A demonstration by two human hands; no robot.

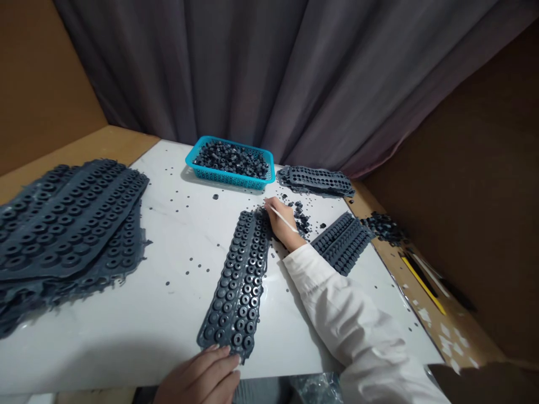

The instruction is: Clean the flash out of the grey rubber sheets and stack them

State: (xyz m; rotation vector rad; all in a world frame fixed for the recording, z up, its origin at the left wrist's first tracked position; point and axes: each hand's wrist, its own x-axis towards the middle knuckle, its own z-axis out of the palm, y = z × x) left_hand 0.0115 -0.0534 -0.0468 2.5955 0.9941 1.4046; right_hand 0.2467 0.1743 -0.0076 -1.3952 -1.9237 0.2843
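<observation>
A dark grey rubber sheet (236, 280) with rows of raised rings lies lengthwise in front of me on the white tabletop. My left hand (202, 376) rests at its near end, fingers stretched over the edge; the thumb is hidden. At the far end, my right hand (281, 221) is closed around a thin white stick (283, 217), fingertips close to the sheet's far right corner. What lies under those fingertips is too small to make out. Small loose dark rubber pieces (301, 219) are heaped just right of my right hand.
A blue basket (229, 178) full of dark pieces stands at the back. Ringed sheets (71, 219) are stacked at left. Perforated sheets (320, 179) lie back right, with another ribbed sheet (343, 241) nearer. Beyond it are more pieces (385, 227) and a yellow tool (423, 283).
</observation>
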